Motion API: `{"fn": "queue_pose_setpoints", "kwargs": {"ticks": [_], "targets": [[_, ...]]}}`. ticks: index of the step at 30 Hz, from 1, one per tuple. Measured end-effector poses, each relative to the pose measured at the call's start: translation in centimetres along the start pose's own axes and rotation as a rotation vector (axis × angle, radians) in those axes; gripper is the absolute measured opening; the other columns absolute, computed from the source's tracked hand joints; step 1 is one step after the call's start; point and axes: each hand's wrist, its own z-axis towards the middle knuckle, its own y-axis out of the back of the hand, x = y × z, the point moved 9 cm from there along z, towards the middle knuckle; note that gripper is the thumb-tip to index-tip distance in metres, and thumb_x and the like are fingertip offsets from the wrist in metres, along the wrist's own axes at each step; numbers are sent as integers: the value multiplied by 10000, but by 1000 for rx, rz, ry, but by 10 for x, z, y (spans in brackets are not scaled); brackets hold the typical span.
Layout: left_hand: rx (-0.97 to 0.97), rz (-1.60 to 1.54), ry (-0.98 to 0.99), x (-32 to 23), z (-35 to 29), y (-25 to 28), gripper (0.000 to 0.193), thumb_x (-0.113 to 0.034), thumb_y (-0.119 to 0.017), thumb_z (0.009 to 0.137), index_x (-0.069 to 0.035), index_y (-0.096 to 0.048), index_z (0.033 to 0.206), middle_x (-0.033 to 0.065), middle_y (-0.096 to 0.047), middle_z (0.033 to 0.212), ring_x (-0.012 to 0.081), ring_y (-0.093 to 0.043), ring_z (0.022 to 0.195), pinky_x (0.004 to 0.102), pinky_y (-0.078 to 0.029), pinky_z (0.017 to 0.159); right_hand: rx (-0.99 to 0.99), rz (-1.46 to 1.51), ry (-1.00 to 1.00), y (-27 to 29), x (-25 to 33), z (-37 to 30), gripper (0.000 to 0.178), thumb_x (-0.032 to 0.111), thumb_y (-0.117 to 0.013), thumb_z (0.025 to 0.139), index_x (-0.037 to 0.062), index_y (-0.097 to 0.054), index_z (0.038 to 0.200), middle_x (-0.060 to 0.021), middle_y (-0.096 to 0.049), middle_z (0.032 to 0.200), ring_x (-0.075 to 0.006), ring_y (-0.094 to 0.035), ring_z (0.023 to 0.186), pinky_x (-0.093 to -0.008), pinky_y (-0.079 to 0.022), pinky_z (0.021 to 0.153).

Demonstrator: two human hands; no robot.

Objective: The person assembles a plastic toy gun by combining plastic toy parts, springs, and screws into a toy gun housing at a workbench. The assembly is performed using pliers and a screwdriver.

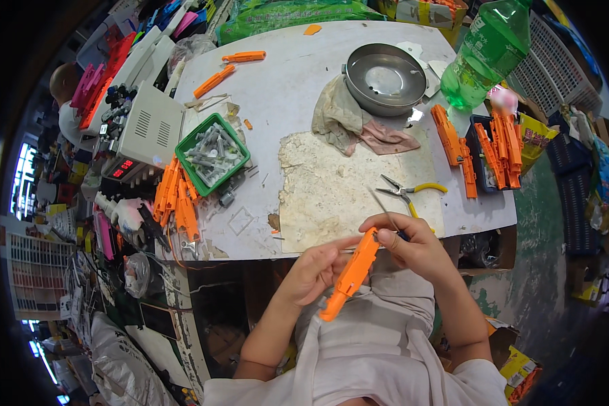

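Observation:
Over my lap, close to the table's front edge, a long orange plastic housing [353,272] is held slantwise between my hands. My left hand [312,272] is closed on its left side, with some fingers hidden behind it. My right hand [416,247] grips its upper end, thumb pressed near the tip. A thin metal shaft with a dark blue handle [403,235], like a screwdriver, is also tucked in the right hand. Just beyond that hand, pliers with yellow handles [413,190] lie spread on a worn, pale work sheet [331,210].
At left stand a green basket [245,157] of small clear parts, a pile of orange housings [176,199] and a beige powered box [145,125]. Farther back are a metal bowl [384,105] and a rag [336,115]. A green bottle [484,57] and more orange housings [501,149] stand right.

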Motion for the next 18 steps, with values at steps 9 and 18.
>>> {"fn": "queue_pose_setpoints", "kwargs": {"ticks": [9, 18], "targets": [[33, -79, 167, 19, 5, -1, 598, -297, -622, 895, 43, -407, 1337, 146, -634, 973, 221, -659, 857, 320, -539, 785, -397, -774, 287, 25, 47, -33, 189, 140, -663, 840, 43, -609, 993, -118, -590, 798, -255, -597, 669, -320, -473, 600], [0, 22, 51, 7, 5, -2, 598, -284, -625, 891, 40, -406, 1343, 129, -628, 980, 233, -648, 881, 327, -525, 799, -535, -1077, 565, 12, 70, -71, 210, 105, -722, 770, 118, -704, 979, -49, -490, 597, -176, -496, 475, -294, -402, 449]]}}
